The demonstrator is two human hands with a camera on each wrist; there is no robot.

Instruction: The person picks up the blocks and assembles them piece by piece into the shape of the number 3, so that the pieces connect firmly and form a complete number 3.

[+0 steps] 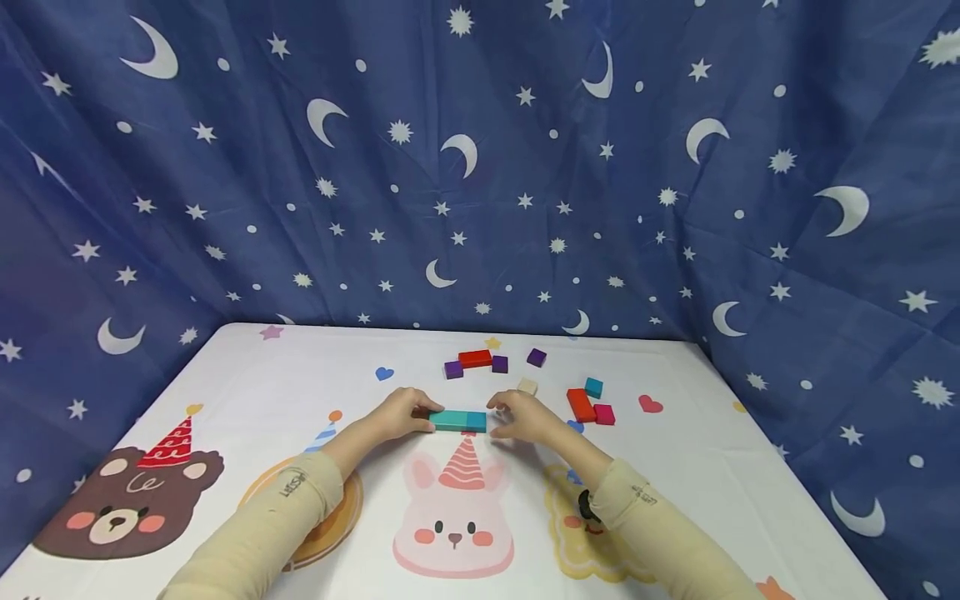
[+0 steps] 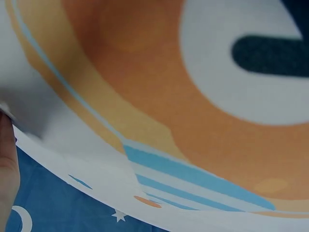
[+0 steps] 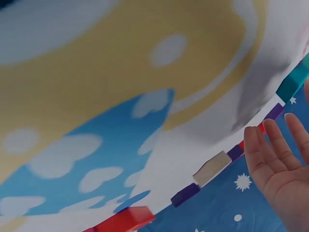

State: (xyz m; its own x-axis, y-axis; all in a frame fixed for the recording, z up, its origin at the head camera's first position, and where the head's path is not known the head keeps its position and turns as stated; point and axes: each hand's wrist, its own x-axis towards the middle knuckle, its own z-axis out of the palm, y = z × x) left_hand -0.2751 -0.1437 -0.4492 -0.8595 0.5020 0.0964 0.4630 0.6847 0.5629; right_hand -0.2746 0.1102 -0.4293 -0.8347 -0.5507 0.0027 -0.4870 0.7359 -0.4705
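Observation:
In the head view, a long teal-green block (image 1: 450, 420) lies on the white tablecloth, its right end against a small blue block (image 1: 476, 422). My left hand (image 1: 402, 414) pinches the green block's left end between thumb and fingers. Only a sliver of that hand (image 2: 7, 169) shows in the left wrist view. Just right of the blue block, my right hand (image 1: 522, 415) has its fingers spread and holds nothing. In the right wrist view the right hand's (image 3: 282, 174) palm and relaxed fingers show, with a teal block (image 3: 293, 81) beyond.
Behind the hands lie a red block (image 1: 476, 359) and purple cubes (image 1: 453, 370). A cream block (image 1: 527, 386) sits behind the right hand. To its right are another red block (image 1: 581, 405), a pink cube (image 1: 604, 414) and a blue cube (image 1: 594, 387). A starry curtain (image 1: 480, 167) hangs behind.

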